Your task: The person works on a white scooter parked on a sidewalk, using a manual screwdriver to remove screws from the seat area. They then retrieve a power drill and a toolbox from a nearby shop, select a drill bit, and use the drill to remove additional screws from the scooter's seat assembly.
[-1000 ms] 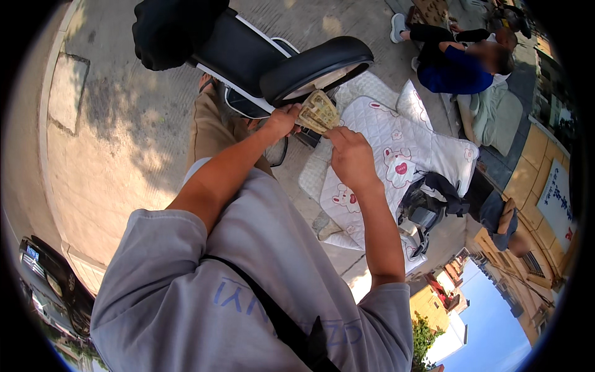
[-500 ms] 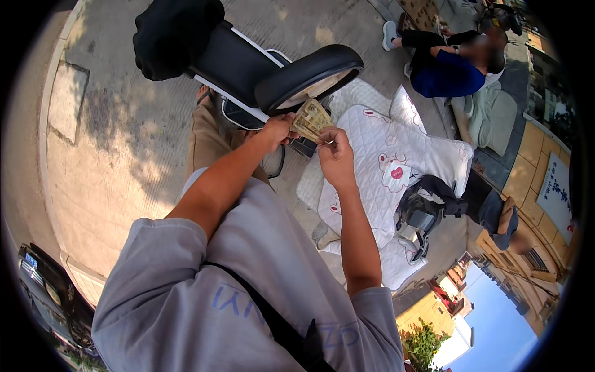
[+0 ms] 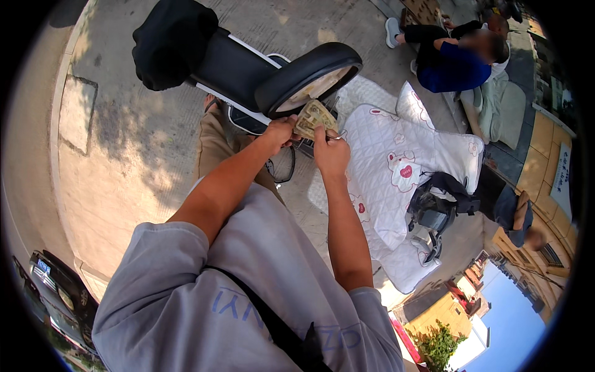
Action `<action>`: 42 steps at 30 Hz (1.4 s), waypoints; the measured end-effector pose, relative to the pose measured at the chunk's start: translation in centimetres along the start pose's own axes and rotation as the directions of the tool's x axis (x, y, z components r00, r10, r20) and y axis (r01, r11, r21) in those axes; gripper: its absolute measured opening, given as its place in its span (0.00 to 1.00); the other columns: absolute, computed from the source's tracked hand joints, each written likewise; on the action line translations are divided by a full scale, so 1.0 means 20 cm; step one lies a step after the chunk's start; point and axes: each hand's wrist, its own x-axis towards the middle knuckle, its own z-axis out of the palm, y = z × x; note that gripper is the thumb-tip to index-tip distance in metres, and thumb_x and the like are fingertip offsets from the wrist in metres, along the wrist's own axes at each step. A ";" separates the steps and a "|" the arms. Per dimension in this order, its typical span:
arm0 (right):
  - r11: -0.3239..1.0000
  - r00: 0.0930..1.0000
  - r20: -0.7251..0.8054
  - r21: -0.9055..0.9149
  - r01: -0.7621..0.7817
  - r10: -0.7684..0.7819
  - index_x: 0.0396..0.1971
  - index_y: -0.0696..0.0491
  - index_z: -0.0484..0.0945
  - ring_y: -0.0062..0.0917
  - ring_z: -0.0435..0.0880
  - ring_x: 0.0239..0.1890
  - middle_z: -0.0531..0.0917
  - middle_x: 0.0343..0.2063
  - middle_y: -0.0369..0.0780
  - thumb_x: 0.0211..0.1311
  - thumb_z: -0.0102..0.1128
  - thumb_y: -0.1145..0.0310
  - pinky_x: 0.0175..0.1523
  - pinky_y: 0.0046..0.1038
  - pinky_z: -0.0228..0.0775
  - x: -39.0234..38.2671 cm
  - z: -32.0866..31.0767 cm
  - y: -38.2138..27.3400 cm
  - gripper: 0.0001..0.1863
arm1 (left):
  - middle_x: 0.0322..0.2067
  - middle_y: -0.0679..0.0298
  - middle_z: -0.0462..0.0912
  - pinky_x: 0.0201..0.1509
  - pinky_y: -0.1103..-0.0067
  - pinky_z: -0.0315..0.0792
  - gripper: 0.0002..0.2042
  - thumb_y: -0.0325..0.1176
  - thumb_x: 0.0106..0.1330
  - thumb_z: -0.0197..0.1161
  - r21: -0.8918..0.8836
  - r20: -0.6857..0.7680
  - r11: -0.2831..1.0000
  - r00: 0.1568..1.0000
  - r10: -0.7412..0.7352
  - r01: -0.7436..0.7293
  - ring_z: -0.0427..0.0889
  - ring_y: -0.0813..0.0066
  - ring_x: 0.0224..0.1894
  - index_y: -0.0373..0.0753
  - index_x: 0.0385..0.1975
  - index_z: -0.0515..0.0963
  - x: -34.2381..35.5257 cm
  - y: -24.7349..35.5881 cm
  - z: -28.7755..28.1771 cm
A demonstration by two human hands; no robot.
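Note:
My left hand (image 3: 282, 133) grips a flat, yellowish tan patterned piece (image 3: 315, 116) by its left side; I cannot tell exactly what it is. My right hand (image 3: 331, 150) is closed at the piece's lower right, thumb against it, with a small thin object (image 3: 336, 137) at its fingers. Just beyond them is a black scooter (image 3: 235, 66) with a thick padded seat (image 3: 297, 65) showing its pale underside, and a black cover (image 3: 167, 43) over its far end. A white quilted covering with rabbit prints (image 3: 390, 192) spreads to the right.
Two seated people (image 3: 455, 71) are at upper right, beside pale padding (image 3: 508, 115); another person (image 3: 514, 217) is at right by a tan wall (image 3: 539, 155). A dark bundle with straps (image 3: 434, 204) lies on the quilt. A curb (image 3: 65, 99) and black car (image 3: 65, 297) are at left.
My right hand has shifted left and turned, its thumb moving onto the tan piece, where a thin object now shows at the fingers. My left hand has moved slightly down.

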 end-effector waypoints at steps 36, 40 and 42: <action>0.987 0.982 -0.137 0.080 0.141 -0.129 0.25 0.60 0.78 0.55 0.86 0.31 0.85 0.27 0.55 0.67 0.65 0.57 0.37 0.49 0.78 0.01 0.09 0.00 0.20 | 0.56 0.58 0.83 0.65 0.68 0.68 0.25 0.50 0.79 0.53 -0.017 -0.152 0.963 0.953 0.263 -0.269 0.79 0.65 0.57 0.42 0.67 0.75 0.02 0.06 0.14; 0.973 0.976 -0.141 0.135 0.186 -0.167 0.25 0.60 0.76 0.55 0.85 0.32 0.84 0.27 0.55 0.67 0.65 0.60 0.38 0.50 0.76 0.00 0.11 0.01 0.18 | 0.55 0.59 0.83 0.58 0.71 0.73 0.21 0.46 0.80 0.51 -0.013 -0.178 0.971 0.956 0.233 -0.239 0.81 0.66 0.54 0.39 0.62 0.78 0.01 0.15 0.17; 0.963 0.970 -0.150 0.163 0.214 -0.190 0.26 0.60 0.75 0.55 0.84 0.34 0.83 0.28 0.54 0.67 0.66 0.63 0.39 0.51 0.75 0.00 0.11 0.01 0.17 | 0.54 0.61 0.84 0.57 0.71 0.73 0.20 0.43 0.80 0.52 -0.070 -0.138 0.970 0.966 0.220 -0.231 0.81 0.69 0.52 0.39 0.61 0.78 0.04 0.18 0.17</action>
